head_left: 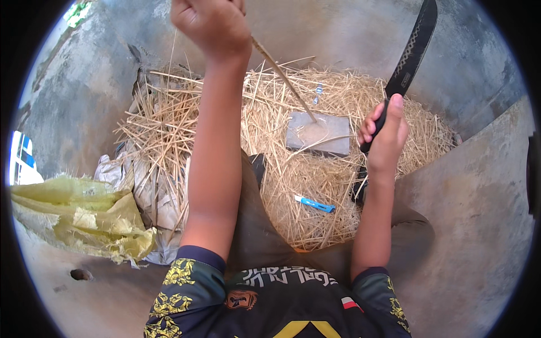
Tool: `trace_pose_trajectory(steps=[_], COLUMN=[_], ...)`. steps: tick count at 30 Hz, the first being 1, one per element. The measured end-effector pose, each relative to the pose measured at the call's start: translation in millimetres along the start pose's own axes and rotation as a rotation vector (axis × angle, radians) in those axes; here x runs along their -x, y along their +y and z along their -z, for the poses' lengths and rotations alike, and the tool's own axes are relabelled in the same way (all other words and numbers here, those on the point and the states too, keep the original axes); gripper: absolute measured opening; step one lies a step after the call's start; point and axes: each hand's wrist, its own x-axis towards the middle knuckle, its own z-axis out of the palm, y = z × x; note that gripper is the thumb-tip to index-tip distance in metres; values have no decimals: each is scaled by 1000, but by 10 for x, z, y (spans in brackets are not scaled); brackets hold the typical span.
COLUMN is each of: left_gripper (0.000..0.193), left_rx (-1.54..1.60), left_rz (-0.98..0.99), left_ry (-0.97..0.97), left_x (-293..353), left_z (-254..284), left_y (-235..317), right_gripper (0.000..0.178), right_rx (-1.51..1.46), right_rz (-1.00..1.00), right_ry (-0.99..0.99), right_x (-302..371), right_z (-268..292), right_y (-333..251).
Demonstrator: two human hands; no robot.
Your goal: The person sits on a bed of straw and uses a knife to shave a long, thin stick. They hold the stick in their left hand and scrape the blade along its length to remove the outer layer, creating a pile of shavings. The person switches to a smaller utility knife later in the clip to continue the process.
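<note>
The left hand (211,25) is raised and clenched around a thin bamboo stick (283,79), which slants down from it until its far tip rests on a grey stone block (318,134) lying in the straw (293,180) between both hands. The right hand (386,132) grips the black handle of a long dark machete (411,53), its blade pointing up and away, just right of the block.

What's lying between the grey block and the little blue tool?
Only loose straw between the block and the blue tool, seen in the head view.
</note>
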Motion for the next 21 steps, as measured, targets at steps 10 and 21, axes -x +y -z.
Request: trace_pose_trajectory(steps=[10,21], left_gripper=[54,46], left_rx=[-151,-249], left_rz=[-52,-161], left_ry=[-83,57], left_x=[13,85], left_z=[124,-39], left_y=[94,126], right_gripper=[75,66], right_rx=[1129,624], right_rz=[-672,-288], right_ry=[-114,15], right_x=[185,-165], right_z=[663,291], right_y=[3262,2314])
